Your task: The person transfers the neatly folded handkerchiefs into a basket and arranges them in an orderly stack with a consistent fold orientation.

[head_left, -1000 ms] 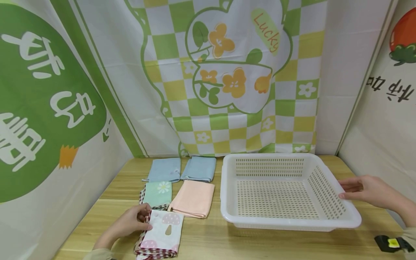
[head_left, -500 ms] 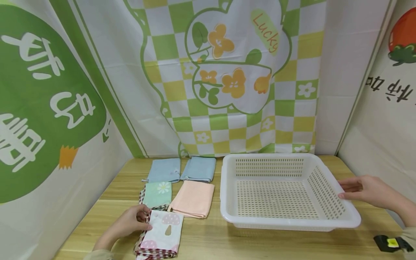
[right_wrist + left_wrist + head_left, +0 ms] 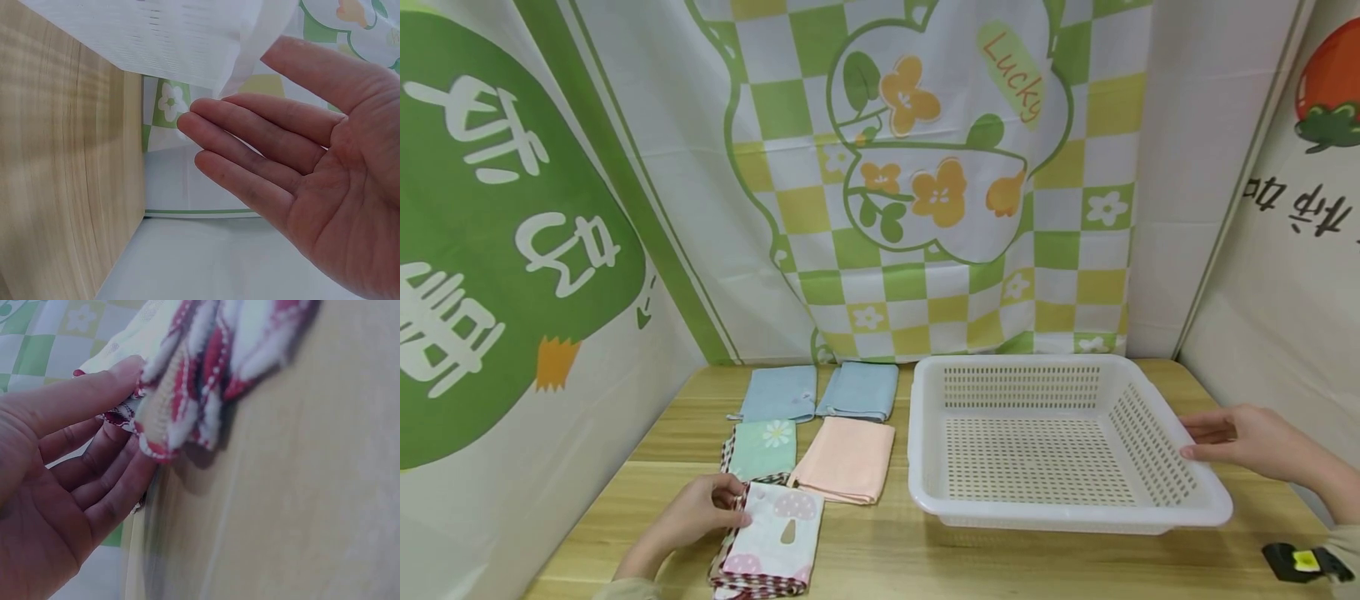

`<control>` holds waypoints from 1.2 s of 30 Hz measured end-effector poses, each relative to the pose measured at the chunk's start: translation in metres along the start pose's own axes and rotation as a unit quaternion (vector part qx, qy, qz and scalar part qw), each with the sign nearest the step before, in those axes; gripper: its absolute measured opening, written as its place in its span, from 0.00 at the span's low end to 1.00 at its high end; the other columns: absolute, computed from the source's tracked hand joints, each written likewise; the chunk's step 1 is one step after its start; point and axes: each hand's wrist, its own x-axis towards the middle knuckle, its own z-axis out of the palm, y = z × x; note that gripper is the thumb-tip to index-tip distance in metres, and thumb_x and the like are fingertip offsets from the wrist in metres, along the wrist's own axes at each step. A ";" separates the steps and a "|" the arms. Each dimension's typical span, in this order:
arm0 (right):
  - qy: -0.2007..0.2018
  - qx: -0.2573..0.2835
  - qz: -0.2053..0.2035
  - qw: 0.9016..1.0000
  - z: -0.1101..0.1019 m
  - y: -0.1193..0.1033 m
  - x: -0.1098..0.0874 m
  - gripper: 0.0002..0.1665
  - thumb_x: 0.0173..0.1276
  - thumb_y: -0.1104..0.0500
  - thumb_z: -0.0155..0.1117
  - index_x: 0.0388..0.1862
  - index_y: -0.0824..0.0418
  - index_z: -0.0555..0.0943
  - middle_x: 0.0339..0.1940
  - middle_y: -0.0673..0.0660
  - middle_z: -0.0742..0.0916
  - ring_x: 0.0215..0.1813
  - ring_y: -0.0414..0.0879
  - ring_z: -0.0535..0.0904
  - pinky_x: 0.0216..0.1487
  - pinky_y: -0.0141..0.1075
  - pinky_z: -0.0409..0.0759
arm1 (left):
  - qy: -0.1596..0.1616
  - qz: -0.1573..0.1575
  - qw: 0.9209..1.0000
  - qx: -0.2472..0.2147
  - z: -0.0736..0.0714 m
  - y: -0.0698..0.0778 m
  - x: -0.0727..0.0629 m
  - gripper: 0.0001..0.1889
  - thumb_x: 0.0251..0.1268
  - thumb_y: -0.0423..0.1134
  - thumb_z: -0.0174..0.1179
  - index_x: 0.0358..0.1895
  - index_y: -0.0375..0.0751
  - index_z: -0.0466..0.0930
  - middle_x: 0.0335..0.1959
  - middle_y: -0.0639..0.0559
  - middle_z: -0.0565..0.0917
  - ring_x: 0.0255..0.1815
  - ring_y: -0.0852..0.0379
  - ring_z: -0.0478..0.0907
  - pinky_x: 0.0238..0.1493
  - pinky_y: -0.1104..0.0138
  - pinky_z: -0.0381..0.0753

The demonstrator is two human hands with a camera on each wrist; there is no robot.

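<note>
My left hand point(image 3: 696, 515) holds the left edge of a folded white towel point(image 3: 772, 546) printed with pink mushrooms, its checked red-and-white layers showing at the side. In the left wrist view the thumb lies over the towel's edge point(image 3: 165, 419) and the fingers curl below it. At the right, my right hand point(image 3: 1243, 440) is at the rim of a white perforated plastic basket point(image 3: 1067, 511). Its fingers are nearly straight, as the right wrist view shows, with the thumb beside the basket wall point(image 3: 181, 37).
Behind the mushroom towel lie a mint towel point(image 3: 767, 446) with a daisy, a peach towel point(image 3: 850, 458) and two blue ones, all folded. A black object with a yellow patch point(image 3: 1300, 561) is by the right sleeve. Printed cloth point(image 3: 940, 300) hangs behind the wooden table point(image 3: 647, 475).
</note>
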 end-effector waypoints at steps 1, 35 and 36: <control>-0.001 0.000 0.001 1.000 0.000 0.000 0.000 0.37 0.60 0.46 0.68 0.54 0.76 0.76 0.45 0.68 0.86 0.43 0.58 0.84 0.35 0.41 0.84 | -0.003 0.002 1.000 -0.002 0.000 0.001 0.000 0.20 0.48 0.39 0.72 0.41 0.31 0.78 0.31 0.49 0.79 0.32 0.61 0.74 0.32 0.71 0.77; -0.004 0.005 0.006 1.000 0.000 0.002 0.001 0.37 0.60 0.46 0.68 0.55 0.75 0.76 0.44 0.66 0.86 0.43 0.55 0.85 0.34 0.37 0.83 | -0.092 0.009 0.987 -0.130 -0.006 -0.002 0.005 0.18 0.60 0.37 0.64 0.44 0.27 0.70 0.22 0.55 0.76 0.25 0.65 0.74 0.27 0.71 0.77; -0.003 0.005 0.006 1.000 0.000 0.002 0.001 0.37 0.60 0.46 0.68 0.55 0.75 0.76 0.44 0.66 0.86 0.43 0.56 0.85 0.34 0.38 0.83 | -0.095 0.009 0.986 -0.136 -0.006 -0.003 0.005 0.19 0.60 0.37 0.64 0.45 0.26 0.69 0.23 0.55 0.77 0.25 0.64 0.75 0.28 0.71 0.78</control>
